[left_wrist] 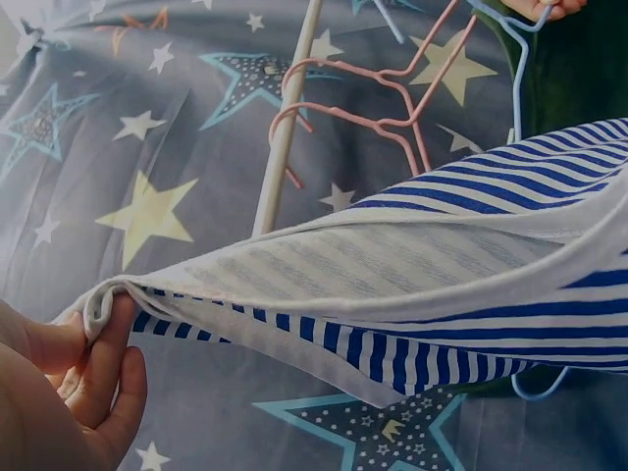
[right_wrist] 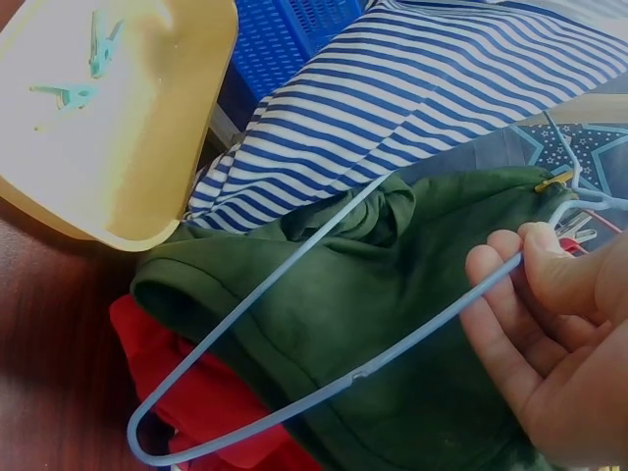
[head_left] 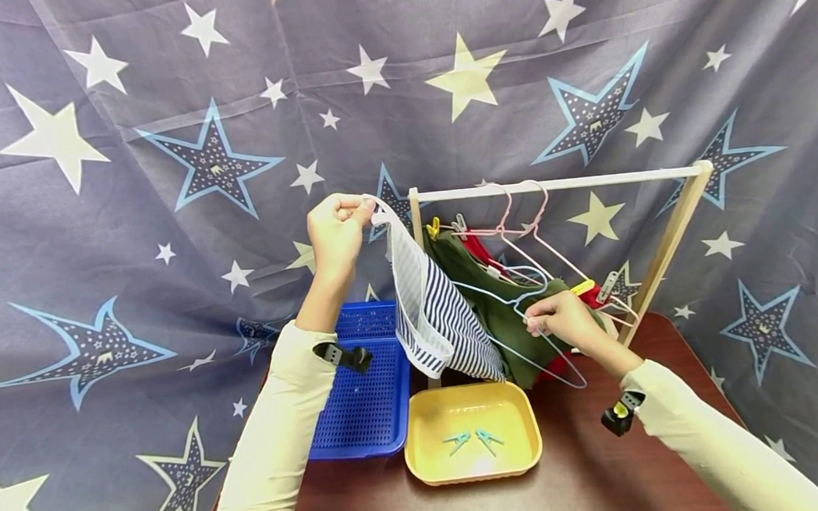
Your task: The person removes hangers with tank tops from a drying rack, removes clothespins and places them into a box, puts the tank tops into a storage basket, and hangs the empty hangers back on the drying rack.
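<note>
High on the left, my left hand (head_left: 337, 232) pinches a top corner of a blue-and-white striped garment (head_left: 459, 327). From the fingers the cloth hangs down to the right, its white-bound opening spread in the left wrist view. Between thumb and fingers, my right hand (head_left: 568, 324) holds a light-blue wire hanger (right_wrist: 358, 375) by one sloping arm, close to its neck. One end of the hanger passes behind the striped cloth; the other end sticks out toward the table. Behind both is a dark green garment (right_wrist: 412, 280), with a red garment (right_wrist: 196, 397) beneath it.
A rack with a white rail (head_left: 587, 180) carries pink hangers (head_left: 537, 215) with clothes clipped on. In front, a yellow tray (head_left: 479, 475) holds two teal clothespins (head_left: 489, 440). A blue basket (head_left: 361, 399) stands to its left on the brown table (head_left: 576, 464).
</note>
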`<state>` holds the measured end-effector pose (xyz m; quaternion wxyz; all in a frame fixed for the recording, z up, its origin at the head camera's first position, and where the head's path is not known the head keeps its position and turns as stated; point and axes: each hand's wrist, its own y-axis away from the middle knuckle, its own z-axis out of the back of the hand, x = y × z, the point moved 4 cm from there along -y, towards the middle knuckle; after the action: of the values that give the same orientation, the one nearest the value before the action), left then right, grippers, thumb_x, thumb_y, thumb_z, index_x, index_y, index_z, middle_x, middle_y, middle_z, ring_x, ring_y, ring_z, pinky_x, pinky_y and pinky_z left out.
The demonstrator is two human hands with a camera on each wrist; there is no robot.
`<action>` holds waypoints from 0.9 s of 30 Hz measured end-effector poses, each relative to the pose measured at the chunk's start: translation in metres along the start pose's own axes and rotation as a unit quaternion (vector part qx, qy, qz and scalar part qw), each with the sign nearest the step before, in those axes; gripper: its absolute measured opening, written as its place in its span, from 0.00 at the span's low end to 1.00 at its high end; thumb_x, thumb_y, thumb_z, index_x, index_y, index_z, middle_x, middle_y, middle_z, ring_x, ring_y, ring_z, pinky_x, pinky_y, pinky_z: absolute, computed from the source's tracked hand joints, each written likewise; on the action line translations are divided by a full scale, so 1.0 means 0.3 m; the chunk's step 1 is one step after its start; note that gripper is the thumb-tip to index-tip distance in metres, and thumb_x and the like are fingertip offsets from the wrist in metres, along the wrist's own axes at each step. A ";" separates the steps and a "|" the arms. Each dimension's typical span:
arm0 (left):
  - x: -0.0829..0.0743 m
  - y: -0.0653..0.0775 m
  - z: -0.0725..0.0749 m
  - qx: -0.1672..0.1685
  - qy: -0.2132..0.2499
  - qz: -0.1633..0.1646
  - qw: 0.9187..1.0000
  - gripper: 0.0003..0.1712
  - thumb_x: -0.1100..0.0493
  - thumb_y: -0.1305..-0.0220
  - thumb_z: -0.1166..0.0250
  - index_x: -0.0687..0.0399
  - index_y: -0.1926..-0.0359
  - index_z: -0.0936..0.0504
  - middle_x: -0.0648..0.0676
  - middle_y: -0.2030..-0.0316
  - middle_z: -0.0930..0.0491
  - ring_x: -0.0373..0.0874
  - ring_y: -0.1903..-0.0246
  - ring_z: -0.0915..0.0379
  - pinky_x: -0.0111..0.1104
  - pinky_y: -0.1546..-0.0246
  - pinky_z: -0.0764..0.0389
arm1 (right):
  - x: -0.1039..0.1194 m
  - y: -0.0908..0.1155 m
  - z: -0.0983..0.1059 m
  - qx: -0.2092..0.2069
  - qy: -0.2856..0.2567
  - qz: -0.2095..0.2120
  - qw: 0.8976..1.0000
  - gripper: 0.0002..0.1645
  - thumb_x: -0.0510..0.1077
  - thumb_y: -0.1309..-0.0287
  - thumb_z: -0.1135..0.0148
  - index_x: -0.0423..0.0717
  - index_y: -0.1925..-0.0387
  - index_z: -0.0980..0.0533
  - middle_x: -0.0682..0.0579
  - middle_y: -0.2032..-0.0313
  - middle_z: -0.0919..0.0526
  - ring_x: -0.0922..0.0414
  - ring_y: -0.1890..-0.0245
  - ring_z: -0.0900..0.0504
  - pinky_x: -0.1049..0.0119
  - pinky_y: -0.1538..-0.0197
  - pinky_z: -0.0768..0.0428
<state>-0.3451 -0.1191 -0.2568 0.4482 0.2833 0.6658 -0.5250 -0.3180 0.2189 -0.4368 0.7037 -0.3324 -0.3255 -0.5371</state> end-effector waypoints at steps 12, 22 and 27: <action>-0.044 -0.036 0.027 -0.015 0.040 0.002 0.999 0.08 0.73 0.39 0.32 0.59 0.71 0.19 0.38 0.83 0.19 0.31 0.81 0.22 0.23 0.73 0.21 | -0.004 0.007 0.007 0.007 -0.007 -0.004 1.000 0.06 0.29 0.42 0.33 0.24 0.65 0.17 0.38 0.73 0.12 0.59 0.75 0.14 0.73 0.70 0.19; -0.103 -0.064 0.041 -0.027 0.045 -0.004 0.999 0.10 0.72 0.38 0.31 0.54 0.72 0.20 0.39 0.84 0.21 0.31 0.82 0.25 0.21 0.74 0.23 | 0.000 0.012 0.011 -0.002 0.016 0.018 1.000 0.03 0.28 0.43 0.33 0.30 0.71 0.16 0.40 0.77 0.13 0.60 0.77 0.17 0.73 0.71 0.21; -0.132 -0.083 0.042 -0.036 0.058 -0.015 0.998 0.09 0.72 0.39 0.31 0.57 0.71 0.18 0.41 0.82 0.19 0.31 0.83 0.24 0.22 0.74 0.21 | -0.005 0.011 0.009 0.000 0.011 0.014 1.000 0.03 0.28 0.43 0.33 0.27 0.70 0.17 0.40 0.76 0.13 0.60 0.76 0.16 0.73 0.71 0.20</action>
<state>-0.3449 -0.1346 -0.2108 0.4106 0.2869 0.7135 -0.4900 -0.3153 0.2226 -0.4369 0.7149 -0.3306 -0.3129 -0.5308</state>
